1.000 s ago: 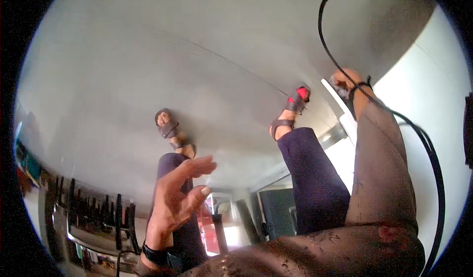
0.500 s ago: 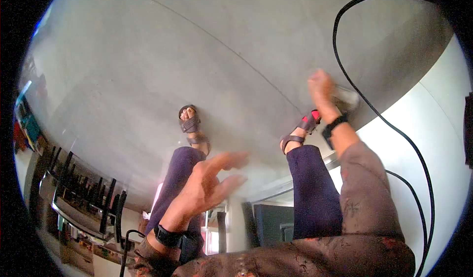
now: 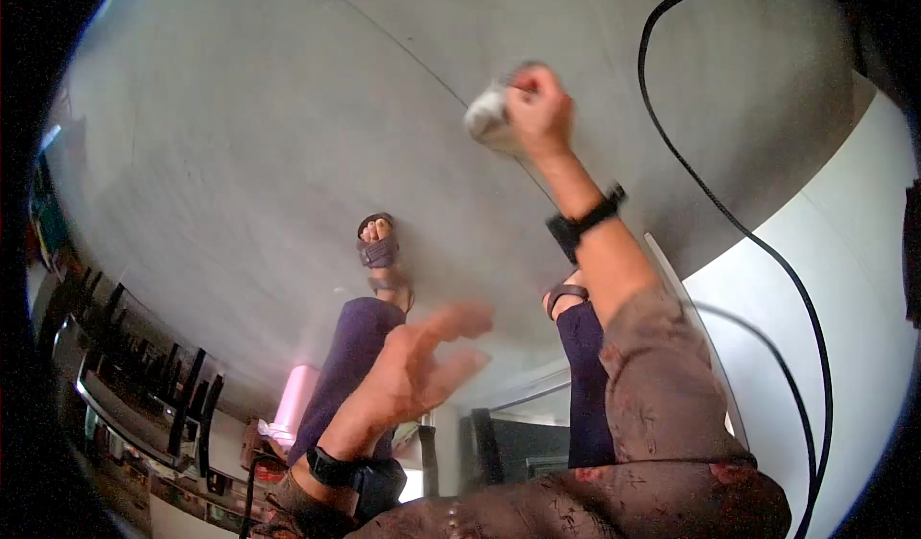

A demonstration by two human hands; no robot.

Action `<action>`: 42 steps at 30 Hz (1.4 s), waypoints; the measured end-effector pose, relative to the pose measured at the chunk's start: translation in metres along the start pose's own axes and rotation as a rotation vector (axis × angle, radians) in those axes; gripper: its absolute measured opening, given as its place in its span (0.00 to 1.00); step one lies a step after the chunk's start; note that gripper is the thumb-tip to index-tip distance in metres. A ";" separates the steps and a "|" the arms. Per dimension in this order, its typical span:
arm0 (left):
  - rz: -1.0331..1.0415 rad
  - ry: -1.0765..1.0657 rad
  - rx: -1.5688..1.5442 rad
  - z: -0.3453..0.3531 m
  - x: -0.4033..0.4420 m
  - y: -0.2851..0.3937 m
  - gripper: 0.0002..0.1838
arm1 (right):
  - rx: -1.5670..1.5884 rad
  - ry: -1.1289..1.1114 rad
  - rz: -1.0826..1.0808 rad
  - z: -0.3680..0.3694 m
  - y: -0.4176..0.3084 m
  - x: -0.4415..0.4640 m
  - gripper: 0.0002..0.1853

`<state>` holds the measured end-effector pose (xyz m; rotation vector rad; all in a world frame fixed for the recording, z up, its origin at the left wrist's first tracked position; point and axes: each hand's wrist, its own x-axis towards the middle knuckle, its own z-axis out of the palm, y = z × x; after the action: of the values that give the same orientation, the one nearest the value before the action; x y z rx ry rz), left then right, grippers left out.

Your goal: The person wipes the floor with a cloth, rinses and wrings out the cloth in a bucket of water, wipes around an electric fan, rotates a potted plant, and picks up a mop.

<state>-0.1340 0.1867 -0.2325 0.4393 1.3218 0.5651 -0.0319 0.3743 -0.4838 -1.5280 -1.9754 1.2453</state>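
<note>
My right hand [image 3: 539, 107] is a fist closed round a whitish, crumpled thing [image 3: 491, 119] that looks like a cloth. It hangs out to the left of the fist, with the grey floor [image 3: 240, 155] behind it; I cannot tell whether it touches the floor. A black band [image 3: 587, 222] circles the right wrist. Lower down, my left hand [image 3: 413, 357] is slightly blurred, its thumb and fingers apart and nothing between them. It is nearest to the left trouser leg [image 3: 350, 352]. Another black band [image 3: 331, 467] is on that wrist.
A sandalled foot [image 3: 379, 246] stands on the floor, and the other foot [image 3: 568, 294] is partly behind my right arm. A black cable [image 3: 705, 189] loops down the right side over a white surface [image 3: 796, 299]. A pink cylinder [image 3: 295, 395] and dark furniture [image 3: 144, 395] lie at lower left.
My right hand has swung left and farther up the view with the cloth-like thing, which now shows more clearly. My left hand stays nearly in place. The pink cylinder has come more into view.
</note>
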 end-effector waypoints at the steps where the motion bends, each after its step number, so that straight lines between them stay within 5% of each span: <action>1: 0.015 0.000 -0.031 0.000 -0.002 0.000 0.24 | -0.076 0.063 0.069 -0.019 0.013 -0.001 0.07; 5: -0.010 -0.038 -0.031 -0.005 -0.004 0.001 0.25 | -0.300 0.344 0.116 -0.009 0.057 0.024 0.08; 11: -0.043 -0.032 -0.037 -0.013 -0.001 -0.002 0.26 | -0.279 0.157 -0.051 0.074 0.000 0.089 0.08; 16: -0.030 -0.036 0.018 -0.005 -0.004 -0.008 0.25 | -0.270 -0.015 -0.180 0.060 0.008 0.050 0.08; 20: 0.003 -0.034 0.003 -0.005 -0.007 -0.004 0.25 | -0.238 0.002 0.137 0.002 0.038 0.021 0.09; 28: -0.006 -0.005 -0.020 -0.004 -0.013 -0.011 0.24 | -0.422 0.069 -0.093 0.030 0.007 0.080 0.10; 33: 0.071 -0.016 -0.009 -0.007 -0.011 -0.010 0.25 | -0.523 -0.124 0.036 0.008 0.032 0.037 0.11; 39: -0.004 -0.008 -0.027 -0.012 -0.014 -0.008 0.24 | -0.559 -0.042 -0.002 0.009 0.008 0.109 0.13; 42: 0.031 0.004 -0.016 -0.010 -0.015 -0.010 0.24 | -0.643 -0.092 0.106 0.001 0.019 0.062 0.13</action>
<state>-0.1443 0.1693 -0.2291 0.4462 1.3157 0.6021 -0.0436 0.4306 -0.5136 -1.9004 -2.5412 0.7487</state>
